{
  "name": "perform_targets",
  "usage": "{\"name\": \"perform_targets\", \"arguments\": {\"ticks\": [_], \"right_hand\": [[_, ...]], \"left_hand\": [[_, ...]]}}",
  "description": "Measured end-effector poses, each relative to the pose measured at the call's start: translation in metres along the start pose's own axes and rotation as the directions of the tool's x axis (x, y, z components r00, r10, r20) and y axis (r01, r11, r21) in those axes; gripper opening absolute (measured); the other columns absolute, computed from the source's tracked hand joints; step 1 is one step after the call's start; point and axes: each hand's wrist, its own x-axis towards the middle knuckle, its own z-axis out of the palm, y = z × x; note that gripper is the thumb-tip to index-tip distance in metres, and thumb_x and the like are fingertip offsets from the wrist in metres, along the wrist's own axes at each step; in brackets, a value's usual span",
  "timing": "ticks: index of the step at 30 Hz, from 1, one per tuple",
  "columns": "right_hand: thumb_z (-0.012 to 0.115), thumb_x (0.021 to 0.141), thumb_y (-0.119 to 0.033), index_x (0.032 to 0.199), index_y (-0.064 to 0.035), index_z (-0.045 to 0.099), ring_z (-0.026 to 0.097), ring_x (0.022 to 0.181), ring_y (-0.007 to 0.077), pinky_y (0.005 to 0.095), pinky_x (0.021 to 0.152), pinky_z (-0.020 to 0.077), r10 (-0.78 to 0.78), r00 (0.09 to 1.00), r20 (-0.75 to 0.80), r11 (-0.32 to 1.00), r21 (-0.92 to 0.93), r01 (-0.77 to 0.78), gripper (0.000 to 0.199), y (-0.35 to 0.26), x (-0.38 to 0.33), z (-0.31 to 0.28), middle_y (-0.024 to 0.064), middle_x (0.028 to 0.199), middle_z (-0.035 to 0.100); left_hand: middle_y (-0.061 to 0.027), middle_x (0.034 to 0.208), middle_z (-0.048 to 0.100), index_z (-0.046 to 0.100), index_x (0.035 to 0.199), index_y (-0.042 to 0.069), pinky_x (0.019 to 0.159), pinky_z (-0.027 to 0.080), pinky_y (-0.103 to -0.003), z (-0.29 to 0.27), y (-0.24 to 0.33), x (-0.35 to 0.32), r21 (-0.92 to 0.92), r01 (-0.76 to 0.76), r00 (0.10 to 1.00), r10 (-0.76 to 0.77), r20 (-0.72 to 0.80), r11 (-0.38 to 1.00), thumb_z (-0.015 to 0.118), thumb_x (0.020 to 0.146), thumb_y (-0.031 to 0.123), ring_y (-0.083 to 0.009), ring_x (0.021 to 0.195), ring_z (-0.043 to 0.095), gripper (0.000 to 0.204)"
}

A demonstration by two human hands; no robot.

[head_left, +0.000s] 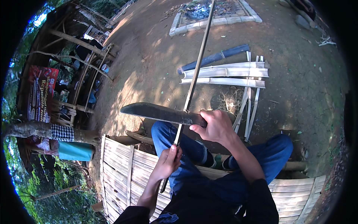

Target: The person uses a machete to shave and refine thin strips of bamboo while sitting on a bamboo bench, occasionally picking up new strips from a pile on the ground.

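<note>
My left hand [168, 161] is closed round the lower part of a long, thin bamboo strip [199, 61], which slants up and away from my lap. In my right hand [216, 126] is the handle of a machete [158, 112], its broad dark blade pointing left. The blade lies across the strip, a little above my left hand, and seems to touch it. Most of the machete's handle is hidden by my fingers. The strip's lower end sticks out below my left hand, beside my thigh.
I sit on a slatted bamboo bench [115, 160]. Split bamboo pieces [227, 72], a dark bamboo pole [214, 59] and thin strips [251, 108] lie on the dirt ahead. Beyond is a block-edged ash pit [194, 27]. At left are a teal cloth [75, 151] and a red banner [41, 93].
</note>
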Motion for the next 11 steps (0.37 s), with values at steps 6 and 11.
{"name": "perform_targets", "arguments": {"ticks": [6,11], "right_hand": [[0.063,0.072,-0.069,0.069,-0.0065,0.060,0.062,0.049,0.0263,0.0368,0.047,0.0504,-0.310,0.949,0.048,0.950,0.056,0.308,0.063,-0.026,-0.007,0.008,0.0074,0.056,0.059],[0.059,0.075,-0.071,0.063,-0.0061,0.060,0.062,0.048,0.0297,0.0379,0.047,0.0511,-0.154,0.985,-0.074,0.981,0.107,0.162,0.066,-0.011,-0.003,0.022,0.0109,0.051,0.056]], "left_hand": [[0.0025,0.061,0.033,0.043,0.084,0.006,0.041,0.024,-0.023,-0.012,-0.020,0.003,0.192,-0.056,0.997,0.067,-0.050,0.980,0.035,0.102,0.031,-0.0062,0.044,0.028,0.032],[0.0034,0.056,0.028,0.039,0.080,0.006,0.039,0.021,-0.022,-0.006,0.019,0.004,-0.013,-0.048,0.999,0.047,-0.019,0.999,0.029,0.099,0.055,-0.0044,0.043,0.023,0.053]]}}
